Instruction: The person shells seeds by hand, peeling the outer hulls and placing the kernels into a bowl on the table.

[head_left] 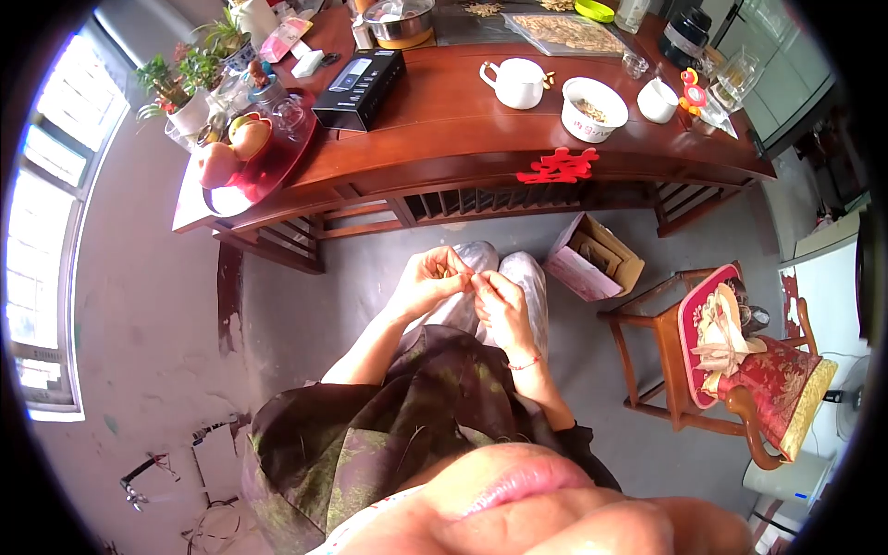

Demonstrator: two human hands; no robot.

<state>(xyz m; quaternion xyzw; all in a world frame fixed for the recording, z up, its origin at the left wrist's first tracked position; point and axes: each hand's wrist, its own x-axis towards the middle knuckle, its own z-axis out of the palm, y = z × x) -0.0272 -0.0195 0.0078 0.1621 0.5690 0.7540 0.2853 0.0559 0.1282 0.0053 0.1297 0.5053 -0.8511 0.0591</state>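
Observation:
My left hand (427,285) is curled with its palm partly up, and several small yellowish-brown pieces (442,271) lie in it, too small to name. My right hand (502,308), with a thin red bracelet at its wrist, is closed in a pinch. The fingertips of both hands meet above my lap; whatever sits between them is too small to make out. Ahead on the table stand a white mug (516,83) and a white bowl (594,109) with small brownish bits inside.
The red-brown wooden table (435,139) spans the far side. On it are a black box (361,90), a red tray (301,153) with fruit and a small white cup (657,100). An open cardboard box (592,259) stands on the floor, left of a wooden chair (671,351).

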